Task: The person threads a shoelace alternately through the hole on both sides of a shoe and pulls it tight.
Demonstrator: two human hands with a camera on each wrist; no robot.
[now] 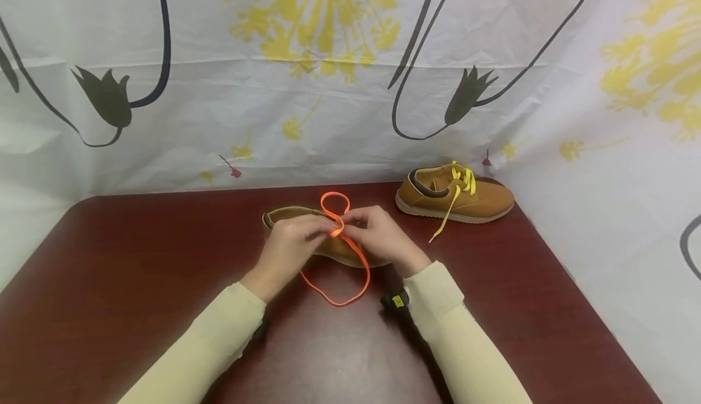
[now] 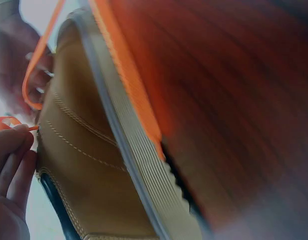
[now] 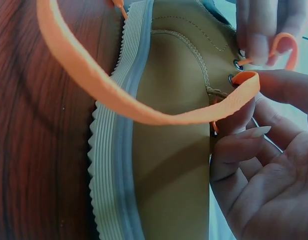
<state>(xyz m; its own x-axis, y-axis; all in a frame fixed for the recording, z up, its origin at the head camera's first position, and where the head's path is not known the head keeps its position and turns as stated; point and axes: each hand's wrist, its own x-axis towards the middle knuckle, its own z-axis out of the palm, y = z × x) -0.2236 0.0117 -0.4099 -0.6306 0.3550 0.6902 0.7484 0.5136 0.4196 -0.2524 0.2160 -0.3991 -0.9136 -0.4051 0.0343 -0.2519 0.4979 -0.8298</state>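
A tan shoe point(image 1: 345, 252) lies on the table with its toe to the right, its middle partly hidden behind both hands. Its orange shoelace point(image 1: 366, 264) stands up in a small loop above the hands, while a longer stretch curves down in front of the shoe. My left hand point(image 1: 289, 243) pinches the lace by the eyelets, as the left wrist view also shows at the fingertips point(image 2: 21, 134). From the toe side, my right hand point(image 1: 383, 236) holds the lace close to the left fingertips. In the right wrist view, the lace point(image 3: 158, 117) passes over the right forefinger near the thumb point(image 3: 238, 147).
A second tan shoe point(image 1: 487, 202) with a yellow shoelace point(image 1: 453, 206) stands at the back right of the dark red table point(image 1: 137, 288). One yellow lace end hangs onto the tabletop. A white patterned cloth point(image 1: 219, 87) hangs behind the table and along its right side.
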